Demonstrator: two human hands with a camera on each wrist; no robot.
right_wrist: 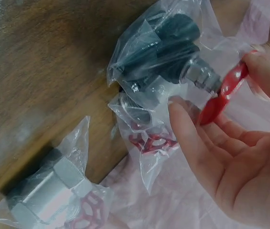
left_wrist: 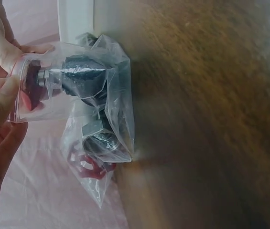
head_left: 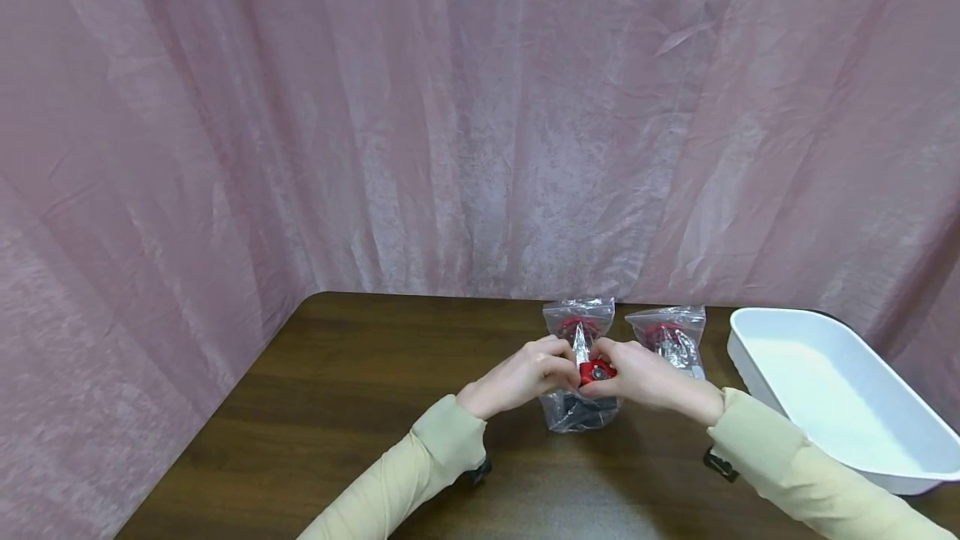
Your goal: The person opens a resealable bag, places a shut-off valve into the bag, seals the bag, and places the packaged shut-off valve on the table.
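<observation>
Both hands meet over a clear plastic bag [head_left: 581, 415] holding a dark valve [left_wrist: 84, 76] with a red handwheel [right_wrist: 223, 93]. The valve is upright, its handwheel uppermost. My left hand [head_left: 528, 373] pinches the bag's upper part beside the handwheel, thumb and fingertips on the plastic [left_wrist: 22, 117]. From the other side my right hand [head_left: 645, 373] holds the handwheel between thumb and curled fingers. Just behind it lies another bagged valve with a red handwheel [head_left: 579, 326]. To the right is a bagged silver valve [right_wrist: 51, 195], also with a red wheel.
A white tray [head_left: 757, 361] stands on the right side of the dark wooden table [head_left: 360, 373]. Pink curtains [head_left: 480, 123] hang behind the table's far edge and along its left side.
</observation>
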